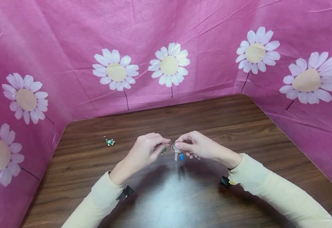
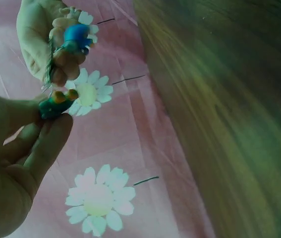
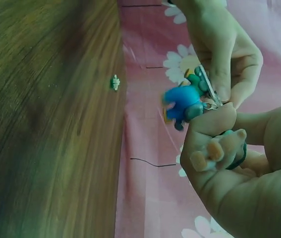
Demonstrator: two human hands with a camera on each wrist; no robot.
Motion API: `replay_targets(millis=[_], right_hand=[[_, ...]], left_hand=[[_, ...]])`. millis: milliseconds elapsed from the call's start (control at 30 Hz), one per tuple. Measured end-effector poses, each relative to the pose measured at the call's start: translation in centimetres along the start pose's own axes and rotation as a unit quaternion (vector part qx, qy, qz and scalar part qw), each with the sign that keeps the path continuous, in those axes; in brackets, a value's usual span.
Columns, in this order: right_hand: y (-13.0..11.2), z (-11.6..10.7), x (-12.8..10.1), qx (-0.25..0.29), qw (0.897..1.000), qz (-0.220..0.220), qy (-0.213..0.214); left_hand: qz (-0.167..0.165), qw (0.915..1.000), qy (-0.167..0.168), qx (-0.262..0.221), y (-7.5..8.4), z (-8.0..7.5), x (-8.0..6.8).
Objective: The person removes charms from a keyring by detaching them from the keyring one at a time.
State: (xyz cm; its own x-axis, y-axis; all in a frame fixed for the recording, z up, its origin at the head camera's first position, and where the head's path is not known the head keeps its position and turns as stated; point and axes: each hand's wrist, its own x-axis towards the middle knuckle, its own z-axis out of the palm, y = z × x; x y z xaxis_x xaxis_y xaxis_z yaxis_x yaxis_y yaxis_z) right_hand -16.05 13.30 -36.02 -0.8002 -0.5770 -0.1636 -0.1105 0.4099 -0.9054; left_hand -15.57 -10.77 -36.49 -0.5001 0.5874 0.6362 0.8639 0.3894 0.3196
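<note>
Keyring of thin silver metal [image 1: 175, 146], with a silver key and a blue figure charm [image 1: 181, 155], hangs above the brown wooden table [image 1: 211, 126], pinched by the right hand [image 1: 195, 146]. The left hand [image 1: 145, 150] pinches a small green charm [image 2: 56, 103] against it. Either pinch could slip, I judge, dropping the charm beside the small green figure [image 1: 110, 142].

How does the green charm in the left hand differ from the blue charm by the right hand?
The green charm is pinched in the left hand; the blue charm dangles by the right hand. The green charm is teal with orange; the blue charm looks bulkier. Both are small figurines.
</note>
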Motion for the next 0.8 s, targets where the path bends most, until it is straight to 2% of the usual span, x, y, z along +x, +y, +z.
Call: replay_targets(millis=[67,133,267,433,500,567,667,733,800], right_hand=[[-0.1,-0.1,0.0,-0.008,1.000,-0.004,-0.003],[-0.4,-0.3,0.0,-0.006,1.000,-0.007,-0.002],[-1.1,-1.0,-0.3,0.014,1.000,-0.005,0.015],[-1.5,-1.3,-0.3,0.022,1.000,0.000,0.011],[-1.2,-1.3,-0.2,0.027,1.000,-0.005,0.007],[-0.9,-1.4,-0.3,0.036,0.999,-0.007,0.005],[-0.3,-1.6,-0.5,0.054,0.998,-0.012,0.004],[0.0,-1.8,-0.5,0.065,0.998,-0.015,0.005],[0.2,-1.9,-0.6,0.074,0.997,-0.018,0.009]], left_hand=[[0.010,0.9995,-0.026,0.012,-0.1,-0.2,0.0],[0.013,0.9977,-0.066,0.014,-0.3,-0.2,-0.1],[-0.017,0.9930,-0.117,0.005,-0.7,-0.1,-0.5],[-0.060,0.9922,-0.109,-0.007,-1.0,-0.2,-0.7],[-0.085,0.9895,-0.110,-0.038,-1.1,-0.4,-0.7],[-0.129,0.9814,-0.110,-0.090,-1.2,-0.7,-0.7],[-0.216,0.9564,-0.095,-0.172,-1.6,-1.9,-1.2],[-0.261,0.9393,-0.077,-0.209,-2.3,-3.3,-1.9],[-0.294,0.9276,-0.059,-0.223,-3.3,-5.1,-2.7]])
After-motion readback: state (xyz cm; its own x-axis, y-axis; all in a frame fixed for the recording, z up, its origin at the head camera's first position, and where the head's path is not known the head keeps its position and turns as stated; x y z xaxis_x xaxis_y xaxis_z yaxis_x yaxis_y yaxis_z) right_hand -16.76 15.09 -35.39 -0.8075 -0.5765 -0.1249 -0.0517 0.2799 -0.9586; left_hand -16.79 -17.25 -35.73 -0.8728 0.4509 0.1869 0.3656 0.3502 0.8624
